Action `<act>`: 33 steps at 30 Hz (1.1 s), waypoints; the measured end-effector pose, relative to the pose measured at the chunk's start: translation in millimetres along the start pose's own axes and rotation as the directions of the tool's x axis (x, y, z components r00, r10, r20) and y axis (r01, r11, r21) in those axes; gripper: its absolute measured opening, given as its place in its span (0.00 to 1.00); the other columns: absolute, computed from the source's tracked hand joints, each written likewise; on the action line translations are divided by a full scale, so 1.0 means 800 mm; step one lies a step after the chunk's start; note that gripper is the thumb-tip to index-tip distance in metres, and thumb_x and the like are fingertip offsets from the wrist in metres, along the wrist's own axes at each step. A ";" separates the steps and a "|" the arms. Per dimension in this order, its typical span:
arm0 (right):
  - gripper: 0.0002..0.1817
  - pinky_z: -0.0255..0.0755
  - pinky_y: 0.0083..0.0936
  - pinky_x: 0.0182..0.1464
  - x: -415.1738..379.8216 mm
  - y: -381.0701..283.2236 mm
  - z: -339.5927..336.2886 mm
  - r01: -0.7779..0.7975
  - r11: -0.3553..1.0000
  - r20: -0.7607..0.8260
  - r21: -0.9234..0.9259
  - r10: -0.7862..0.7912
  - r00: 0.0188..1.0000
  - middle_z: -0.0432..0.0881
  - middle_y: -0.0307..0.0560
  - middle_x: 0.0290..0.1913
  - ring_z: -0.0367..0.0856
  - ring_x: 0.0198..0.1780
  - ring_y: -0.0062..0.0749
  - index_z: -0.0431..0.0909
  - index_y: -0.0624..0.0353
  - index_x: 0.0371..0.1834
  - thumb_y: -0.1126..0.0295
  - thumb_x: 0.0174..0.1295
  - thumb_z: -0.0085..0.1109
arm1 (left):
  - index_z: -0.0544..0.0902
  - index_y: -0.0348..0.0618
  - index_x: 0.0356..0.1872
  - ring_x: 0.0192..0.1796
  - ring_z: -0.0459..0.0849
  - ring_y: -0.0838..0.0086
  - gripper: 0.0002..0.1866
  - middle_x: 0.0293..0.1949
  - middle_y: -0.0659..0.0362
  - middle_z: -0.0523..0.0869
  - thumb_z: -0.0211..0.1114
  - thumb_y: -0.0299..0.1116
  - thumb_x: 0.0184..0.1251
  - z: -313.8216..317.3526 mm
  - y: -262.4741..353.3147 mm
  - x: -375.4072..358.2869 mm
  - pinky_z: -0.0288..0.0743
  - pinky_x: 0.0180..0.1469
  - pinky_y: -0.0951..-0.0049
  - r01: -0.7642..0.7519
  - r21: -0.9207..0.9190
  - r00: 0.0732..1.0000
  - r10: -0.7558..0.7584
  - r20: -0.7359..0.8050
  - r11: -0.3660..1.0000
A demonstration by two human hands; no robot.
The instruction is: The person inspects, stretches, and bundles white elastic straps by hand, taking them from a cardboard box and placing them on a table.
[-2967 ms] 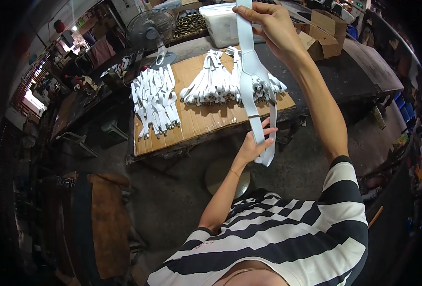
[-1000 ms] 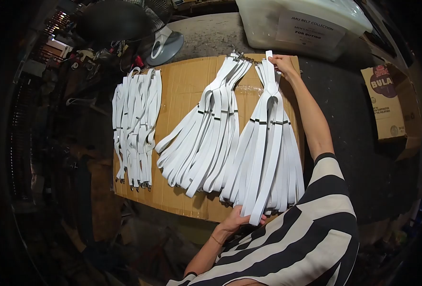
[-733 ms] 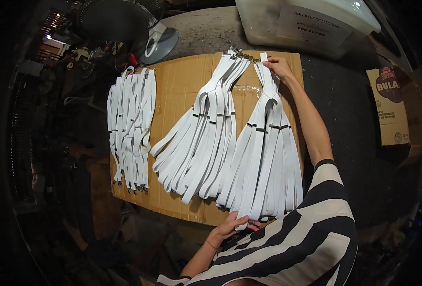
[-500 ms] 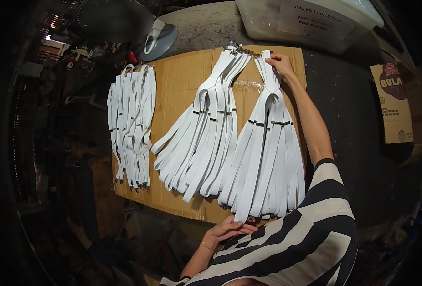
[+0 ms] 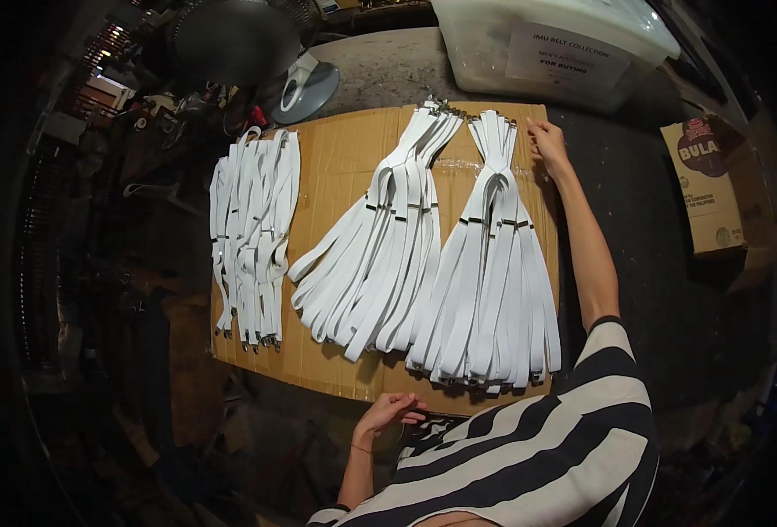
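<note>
The right hand is hovering over the right edge of the cardboard, fingers curled, how tightly I can't tell; the left hand is hanging slack, fingers parted, by the near edge. White straps are fanning across, dark tabletop stretching rightward.

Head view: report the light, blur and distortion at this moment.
In the head view, the white straps are bright and fairly crisp; the cardboard sheet shows clearly, while the workshop at left sinks into shadow; the fan is mostly a dark, soft disc; the label reads in its larger words, its smallest print too faint; the wide lens blackens the corners.
</note>
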State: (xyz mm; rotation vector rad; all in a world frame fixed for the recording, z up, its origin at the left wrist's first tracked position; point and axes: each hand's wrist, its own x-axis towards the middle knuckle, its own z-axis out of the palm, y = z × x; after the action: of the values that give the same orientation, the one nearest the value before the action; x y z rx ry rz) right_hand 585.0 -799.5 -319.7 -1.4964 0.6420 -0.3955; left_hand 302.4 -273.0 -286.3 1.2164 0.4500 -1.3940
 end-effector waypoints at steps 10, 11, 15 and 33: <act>0.11 0.60 0.09 0.24 -0.253 -0.129 -0.026 -0.026 0.966 0.292 0.257 -0.052 0.955 0.72 0.30 0.23 0.66 0.23 0.11 0.76 0.61 0.36 0.64 0.66 0.51 | 0.74 0.29 0.51 0.41 0.85 0.66 0.24 0.49 0.48 0.80 0.55 0.44 0.68 -0.021 -0.100 -0.034 0.79 0.40 0.75 -0.224 -0.036 0.963 0.215 -0.161 0.974; 0.11 0.60 0.09 0.24 -0.283 -0.137 -0.017 -0.023 0.967 0.310 0.253 -0.059 0.949 0.72 0.30 0.23 0.66 0.23 0.11 0.76 0.61 0.36 0.64 0.66 0.51 | 0.74 0.29 0.51 0.41 0.85 0.66 0.24 0.49 0.48 0.80 0.55 0.44 0.68 -0.021 -0.114 -0.043 0.79 0.40 0.75 -0.238 -0.050 0.959 0.226 -0.168 0.970; 0.11 0.61 0.10 0.27 -0.447 -0.175 0.040 -0.034 0.962 0.552 0.272 -0.127 0.824 0.72 0.32 0.24 0.68 0.25 0.12 0.75 0.61 0.35 0.63 0.63 0.55 | 0.74 0.30 0.50 0.41 0.85 0.65 0.23 0.49 0.48 0.81 0.53 0.45 0.69 -0.036 -0.179 -0.074 0.80 0.40 0.74 -0.293 -0.105 0.942 0.269 -0.199 0.950; 0.18 0.72 0.37 0.48 -1.206 0.051 0.288 0.687 0.727 0.693 -0.008 0.500 -0.520 0.82 0.52 0.41 0.80 0.45 0.46 0.76 0.52 0.50 0.56 0.60 0.54 | 0.79 0.35 0.42 0.35 0.85 0.72 0.20 0.38 0.55 0.85 0.55 0.45 0.68 -0.269 -0.634 -0.308 0.76 0.34 0.76 -0.547 -0.086 0.694 0.393 -0.603 0.833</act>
State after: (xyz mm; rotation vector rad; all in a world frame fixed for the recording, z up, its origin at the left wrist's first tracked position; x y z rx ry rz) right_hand -28.1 -24.6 -226.9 -1.7941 -1.3947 1.4302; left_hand -117.5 155.9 -351.2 1.3924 0.6461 -0.4819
